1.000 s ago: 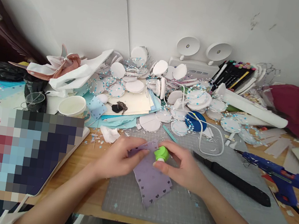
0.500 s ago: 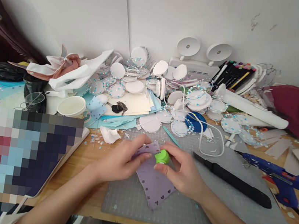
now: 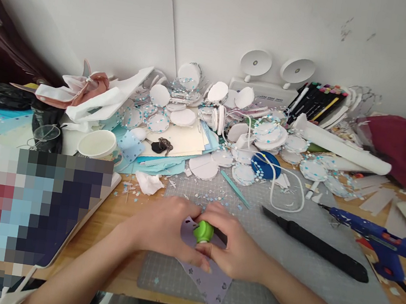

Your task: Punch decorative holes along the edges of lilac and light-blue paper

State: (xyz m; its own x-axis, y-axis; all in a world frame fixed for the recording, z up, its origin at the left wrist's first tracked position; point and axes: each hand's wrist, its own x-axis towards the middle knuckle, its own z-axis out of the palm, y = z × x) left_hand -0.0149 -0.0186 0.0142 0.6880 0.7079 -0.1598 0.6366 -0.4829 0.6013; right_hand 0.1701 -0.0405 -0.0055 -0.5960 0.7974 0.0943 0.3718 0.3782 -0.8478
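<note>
A sheet of purple paper hangs over the grey cutting mat, with small flower and heart shapes cut out along its edges. My left hand is closed on the paper's left side, with the thumb lying across its front. In my right hand is a small bright green craft punch, gripped between thumb and fingers. The punch sits against the upper part of the paper, between my two hands. Fingers hide part of the sheet's top edge, so I cannot tell whether the punch is pressed down.
On the grey cutting mat lie a black utility knife and turquoise tweezers. A blue glue gun is at the right. White foam discs and paper scraps crowd the back. A white cup stands left.
Both hands have moved slightly left and down, and closer together. The paper has turned, its lower corner shifting right. The green punch has moved left and down with my right hand.
</note>
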